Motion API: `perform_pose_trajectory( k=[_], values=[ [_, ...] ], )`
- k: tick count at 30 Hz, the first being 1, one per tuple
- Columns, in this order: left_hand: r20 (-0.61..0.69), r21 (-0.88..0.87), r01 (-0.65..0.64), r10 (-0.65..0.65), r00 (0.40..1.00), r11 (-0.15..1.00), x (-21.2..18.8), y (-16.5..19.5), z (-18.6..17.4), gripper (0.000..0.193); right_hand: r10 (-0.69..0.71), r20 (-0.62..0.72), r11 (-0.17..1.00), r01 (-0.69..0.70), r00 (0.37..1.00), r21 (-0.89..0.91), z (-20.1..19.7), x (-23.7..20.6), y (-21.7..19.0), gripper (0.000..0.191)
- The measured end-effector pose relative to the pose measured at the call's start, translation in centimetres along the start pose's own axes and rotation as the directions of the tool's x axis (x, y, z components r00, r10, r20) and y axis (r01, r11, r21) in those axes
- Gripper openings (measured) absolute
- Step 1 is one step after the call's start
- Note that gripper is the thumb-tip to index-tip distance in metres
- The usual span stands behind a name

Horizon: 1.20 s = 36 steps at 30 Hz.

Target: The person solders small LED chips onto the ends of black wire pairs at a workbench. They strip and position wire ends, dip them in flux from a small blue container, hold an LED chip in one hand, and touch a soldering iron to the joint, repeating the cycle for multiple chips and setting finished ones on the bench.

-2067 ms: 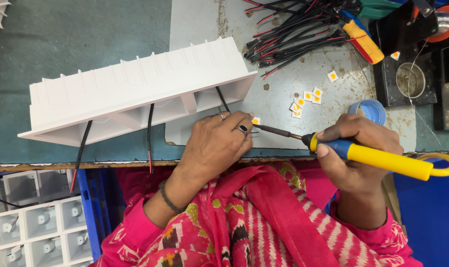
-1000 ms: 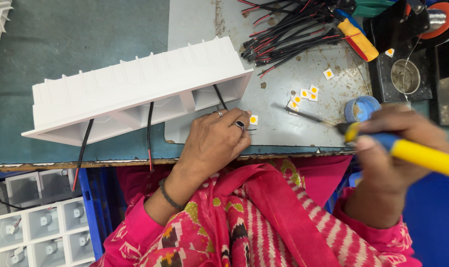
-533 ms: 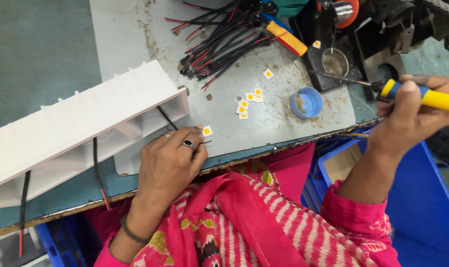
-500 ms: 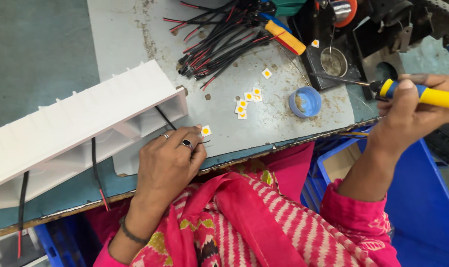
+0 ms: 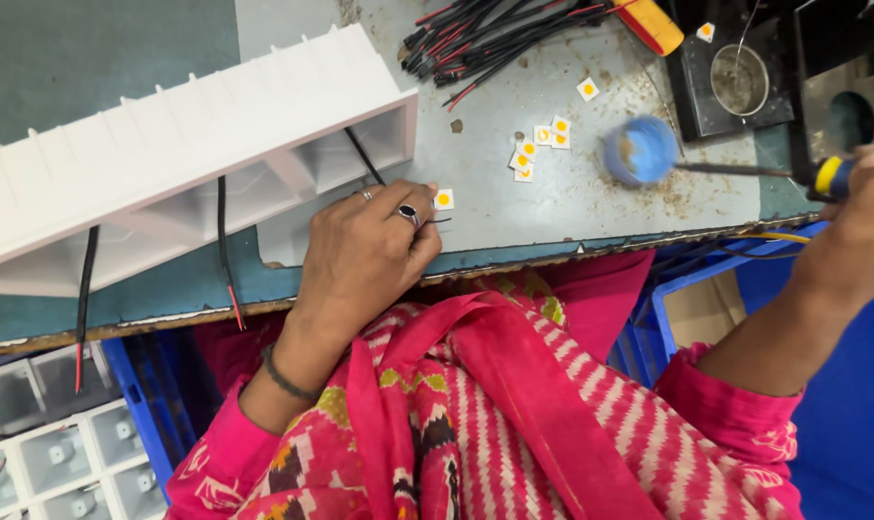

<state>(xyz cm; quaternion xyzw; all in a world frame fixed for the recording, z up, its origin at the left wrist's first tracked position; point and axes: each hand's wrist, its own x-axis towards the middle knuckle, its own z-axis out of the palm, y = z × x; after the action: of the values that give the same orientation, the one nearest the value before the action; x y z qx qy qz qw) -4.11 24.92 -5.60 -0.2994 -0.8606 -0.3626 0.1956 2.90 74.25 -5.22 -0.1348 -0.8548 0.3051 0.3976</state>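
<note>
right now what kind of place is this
Most likely a small electronics assembly bench. The right hand holds a soldering iron with its tip in a small blue pot. The left hand rests by a small square LED chip. Red and black wires lie bundled nearby.

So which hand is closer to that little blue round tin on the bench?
Right. The right hand sits just right of the small blue tin, its soldering iron tip reaching into it. The left hand is farther left, fingers by a square LED chip.
</note>
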Motion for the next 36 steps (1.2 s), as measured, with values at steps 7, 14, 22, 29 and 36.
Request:
perform_pose_trajectory(
  k=[7,14,22,29,36],
  values=[
    [0.004,0.057,-0.016,0.016,1.000,0.998,0.1,0.6,-0.3,0.008,0.059,-0.146,0.983,-0.032,0.988,0.183,2.1,0.5,-9.8,0.013],
    [0.010,0.068,-0.027,0.026,1.000,0.997,-0.2,0.7,-0.3,0.007,-0.117,0.016,0.979,0.113,0.993,0.173,1.1,0.4,-10.6,0.013],
    [0.002,0.050,-0.020,0.020,1.000,0.999,-0.4,0.6,-0.2,0.008,-0.147,0.071,0.980,0.135,0.987,0.146,0.8,0.0,-9.4,0.005],
    [0.017,0.062,-0.013,0.012,1.000,0.998,-0.4,0.6,-0.2,0.009,-0.126,0.073,0.981,0.113,0.989,0.158,0.6,-1.1,-11.8,0.009],
    [0.020,0.065,-0.015,0.014,1.000,0.998,-0.4,0.5,-0.2,0.008,-0.111,0.101,0.982,0.093,0.989,0.166,0.5,-1.1,-12.6,0.009]
  ],
)
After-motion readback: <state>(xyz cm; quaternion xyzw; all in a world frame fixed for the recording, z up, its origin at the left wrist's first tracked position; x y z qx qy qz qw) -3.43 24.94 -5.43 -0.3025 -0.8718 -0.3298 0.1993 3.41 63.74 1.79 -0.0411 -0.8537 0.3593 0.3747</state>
